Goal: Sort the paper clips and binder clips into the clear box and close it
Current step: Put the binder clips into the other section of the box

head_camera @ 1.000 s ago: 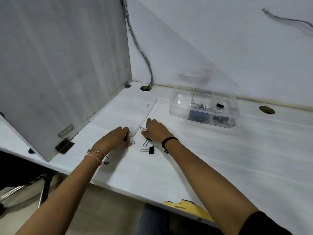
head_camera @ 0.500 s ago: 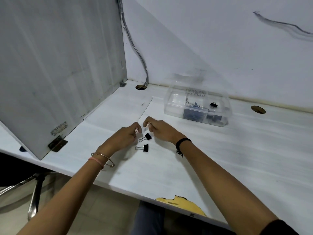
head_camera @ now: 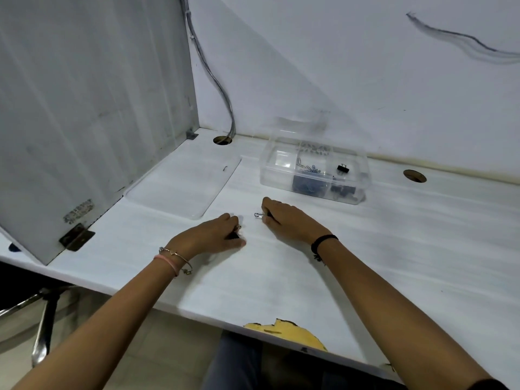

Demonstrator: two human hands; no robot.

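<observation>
The clear box (head_camera: 315, 190) stands open at the back of the white desk, with blue paper clips (head_camera: 309, 169) and a black binder clip (head_camera: 342, 168) in its compartments. Its clear lid (head_camera: 183, 190) lies flat to the left of it. My right hand (head_camera: 287, 223) rests on the desk in front of the box, fingers closed on a black binder clip (head_camera: 260, 215) whose silver handle sticks out to the left. My left hand (head_camera: 213, 235) lies just left of it, curled over a black binder clip (head_camera: 235, 235) that is mostly hidden.
A grey partition (head_camera: 84, 108) walls off the left side, with a cable (head_camera: 213, 80) running down into a desk hole (head_camera: 222, 140). Another hole (head_camera: 414, 175) sits at the back right. The desk's front edge is chipped (head_camera: 284, 332). A chair base (head_camera: 42, 319) shows below left.
The two loose binder clips that lay between my hands are now under my fingers: the right hand closed on one, the left hand moved down over the other.
</observation>
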